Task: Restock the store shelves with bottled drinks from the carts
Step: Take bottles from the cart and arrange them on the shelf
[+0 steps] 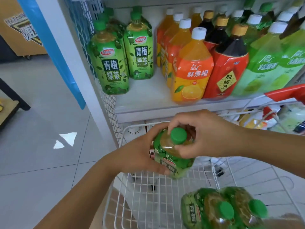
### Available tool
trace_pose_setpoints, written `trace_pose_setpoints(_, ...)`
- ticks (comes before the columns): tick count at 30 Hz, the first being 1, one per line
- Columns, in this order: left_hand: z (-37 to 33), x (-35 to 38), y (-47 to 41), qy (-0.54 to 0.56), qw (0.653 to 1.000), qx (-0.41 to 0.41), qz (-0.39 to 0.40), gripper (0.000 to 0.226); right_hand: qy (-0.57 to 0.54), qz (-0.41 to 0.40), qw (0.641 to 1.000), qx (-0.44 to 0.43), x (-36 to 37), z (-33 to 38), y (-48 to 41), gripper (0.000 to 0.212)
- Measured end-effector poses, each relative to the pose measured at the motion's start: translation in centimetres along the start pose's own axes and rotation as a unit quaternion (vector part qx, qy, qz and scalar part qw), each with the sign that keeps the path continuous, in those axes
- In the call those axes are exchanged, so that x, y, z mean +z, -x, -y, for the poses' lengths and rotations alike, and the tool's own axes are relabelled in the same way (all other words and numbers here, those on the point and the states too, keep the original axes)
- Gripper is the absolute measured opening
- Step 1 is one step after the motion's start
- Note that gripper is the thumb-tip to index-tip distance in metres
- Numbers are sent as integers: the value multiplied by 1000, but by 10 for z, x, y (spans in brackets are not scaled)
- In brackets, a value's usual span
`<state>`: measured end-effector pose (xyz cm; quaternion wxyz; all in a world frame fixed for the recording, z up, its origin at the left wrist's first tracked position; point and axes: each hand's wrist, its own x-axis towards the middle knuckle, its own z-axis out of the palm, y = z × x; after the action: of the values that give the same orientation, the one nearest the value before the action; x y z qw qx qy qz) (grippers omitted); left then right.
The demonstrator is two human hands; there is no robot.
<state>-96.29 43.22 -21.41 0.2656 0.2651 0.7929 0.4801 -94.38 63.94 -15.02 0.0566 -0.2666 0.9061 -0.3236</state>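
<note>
Both hands' fingers (179,150) clamp a green-capped tea bottle (175,154) above the white wire cart (165,204), beside the white shelf (148,95) and grey tiled floor (41,129).

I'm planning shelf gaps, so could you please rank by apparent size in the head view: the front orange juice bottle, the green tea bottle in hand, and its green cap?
1. Front orange juice bottle, looks largest.
2. Green tea bottle in hand, though it is tilted, partly covered and nearer the camera, so the order of these two is unsure.
3. Green cap, clearly smallest.
</note>
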Motion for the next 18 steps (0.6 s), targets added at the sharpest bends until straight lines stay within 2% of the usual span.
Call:
trace_pose_setpoints(2, -10, -4, -4, -2, 996, 19, -91, 96, -32, -9, 999, -23, -10, 4, -6, 30)
trace_pose_setpoints(4, -18, -9, -4, -2, 986, 27, -162, 91, -72, -29, 997, -6, -19, 3, -9, 40)
trace_pose_setpoints(7, -28, -19, 0, 57, 970, 38, -235, 89, -106, -17, 991, 82, -15, -7, -2, 83)
trace_pose_setpoints(9, -42, -25, 3, 83, 954, 54, -281, 84, -160, -6, 981, 111, 3, -6, 0, 102)
trace_pose_setpoints(11, -59, -31, 5, 72, 945, 84, -308, 81, -194, -90, 972, 94, 17, -6, -7, 100)
trace_pose_setpoints(13, -73, -39, 7, 37, 938, 113, -325, 83, -176, -188, 964, 72, 15, 0, -23, 86)
trace_pose_setpoints(16, -78, -57, 13, -12, 915, 152, -374, 84, -193, -244, 950, 12, 2, 16, -49, 67)
trace_pose_setpoints(18, -71, -69, 21, -65, 874, 160, -453, 79, -218, -262, 940, -19, 0, 23, -65, 62)
